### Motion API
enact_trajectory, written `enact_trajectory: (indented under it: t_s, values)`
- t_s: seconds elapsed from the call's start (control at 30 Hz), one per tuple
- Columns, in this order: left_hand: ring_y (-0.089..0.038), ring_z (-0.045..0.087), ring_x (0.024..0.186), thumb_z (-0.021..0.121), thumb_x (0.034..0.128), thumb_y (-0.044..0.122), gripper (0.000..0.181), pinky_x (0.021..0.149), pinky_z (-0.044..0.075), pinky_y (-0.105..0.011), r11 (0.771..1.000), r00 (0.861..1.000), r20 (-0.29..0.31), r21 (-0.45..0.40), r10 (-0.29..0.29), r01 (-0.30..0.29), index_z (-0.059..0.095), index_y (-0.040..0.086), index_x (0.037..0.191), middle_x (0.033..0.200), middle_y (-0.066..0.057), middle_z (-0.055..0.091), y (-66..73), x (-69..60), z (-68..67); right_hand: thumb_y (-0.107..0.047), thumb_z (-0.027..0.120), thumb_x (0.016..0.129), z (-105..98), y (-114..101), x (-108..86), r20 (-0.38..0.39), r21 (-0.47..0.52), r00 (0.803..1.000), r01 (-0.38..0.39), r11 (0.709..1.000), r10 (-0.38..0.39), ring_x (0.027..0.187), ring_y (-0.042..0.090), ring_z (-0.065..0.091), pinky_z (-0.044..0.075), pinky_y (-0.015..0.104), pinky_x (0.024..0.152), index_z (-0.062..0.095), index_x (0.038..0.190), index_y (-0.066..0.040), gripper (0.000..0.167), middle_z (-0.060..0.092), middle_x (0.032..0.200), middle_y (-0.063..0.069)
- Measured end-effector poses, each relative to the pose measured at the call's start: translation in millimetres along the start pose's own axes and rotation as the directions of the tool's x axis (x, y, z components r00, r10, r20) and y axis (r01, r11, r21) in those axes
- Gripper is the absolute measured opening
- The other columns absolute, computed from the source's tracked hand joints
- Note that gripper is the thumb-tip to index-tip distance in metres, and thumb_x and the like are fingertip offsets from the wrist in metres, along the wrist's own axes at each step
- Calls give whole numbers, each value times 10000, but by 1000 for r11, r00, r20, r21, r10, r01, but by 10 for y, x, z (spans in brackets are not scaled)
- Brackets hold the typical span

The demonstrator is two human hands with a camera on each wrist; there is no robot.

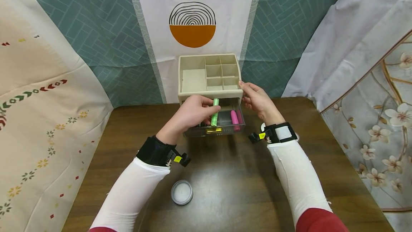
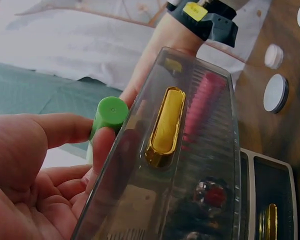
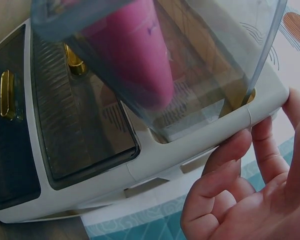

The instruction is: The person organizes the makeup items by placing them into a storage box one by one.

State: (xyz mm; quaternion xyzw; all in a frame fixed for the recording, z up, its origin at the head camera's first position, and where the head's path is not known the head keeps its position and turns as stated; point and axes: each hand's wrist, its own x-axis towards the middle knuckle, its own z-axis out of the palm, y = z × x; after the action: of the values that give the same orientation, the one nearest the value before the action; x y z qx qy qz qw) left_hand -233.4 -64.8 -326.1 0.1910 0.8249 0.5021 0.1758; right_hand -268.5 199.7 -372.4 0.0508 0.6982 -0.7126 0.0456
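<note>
In the head view my left hand pinches a green tube between thumb and fingers over the pulled-out clear drawer. The left wrist view shows the end of the green tube beside the drawer's gold handle, held by my left hand. A pink tube lies at the drawer's right side. My right hand holds the right edge of the cream organizer; in the right wrist view, fingers of that hand touch its frame.
Compartments form the organizer's top. A round white-and-grey lid lies on the wooden table, nearer the front. Small round white things sit right of the organizer, partly behind my right wrist in the head view. Patterned cloth hangs behind.
</note>
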Motion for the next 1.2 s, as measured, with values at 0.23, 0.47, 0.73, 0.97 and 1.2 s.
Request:
enact_trajectory:
  t_s: [0.23, 0.47, 0.73, 0.97, 1.2]
  values:
    - [-167, 648, 587, 701, 1040, 237, 282, 646, 578, -324, 995, 999, 43, 94, -24, 20, 775, -29, 1096, 706, -58, 666, 48, 121, 61, -517, 664, 1038, -4, 3, 0, 3, -8, 1000, 0, 1000, 0, 733, 88, 554, 446, 199, 623, 612, 1130, -157, 375, 649, 958, -31]
    - [-157, 661, 560, 711, 1028, 223, 400, 658, 599, -327, 991, 997, 68, 130, -47, 38, 689, -16, 1348, 693, -53, 684, 42, 241, 156, -505, 666, 1040, 0, 15, 5, 11, 11, 1000, 2, 1000, -2, 745, 95, 561, 459, 201, 638, 617, 1095, -162, 351, 650, 958, -33]
    - [-160, 690, 654, 724, 1022, 268, 366, 725, 556, -304, 953, 1000, 16, 303, -25, 19, 731, 10, 1281, 864, -89, 741, 31, 361, 259, -508, 672, 1036, -11, 16, 8, 8, 24, 1000, -8, 1000, 8, 729, 88, 549, 453, 199, 630, 611, 1090, -157, 360, 636, 947, -31]
    - [-147, 596, 685, 786, 963, 278, 247, 672, 464, -285, 904, 1000, 16, 428, -22, 13, 711, 44, 987, 779, -17, 643, 48, 422, 370, -538, 662, 1034, -27, 17, 15, 6, -2, 1000, -12, 1000, 12, 786, 105, 566, 472, 210, 676, 623, 1170, -160, 403, 641, 1035, -3]
    - [-137, 546, 657, 784, 965, 306, 305, 637, 420, -283, 897, 996, 62, 441, -59, 26, 648, 33, 959, 728, 17, 554, 19, 456, 410, -537, 662, 1034, -24, 23, 12, 3, -5, 1000, -10, 1000, 10, 799, 114, 576, 472, 203, 671, 629, 1166, -163, 398, 638, 1030, -3]
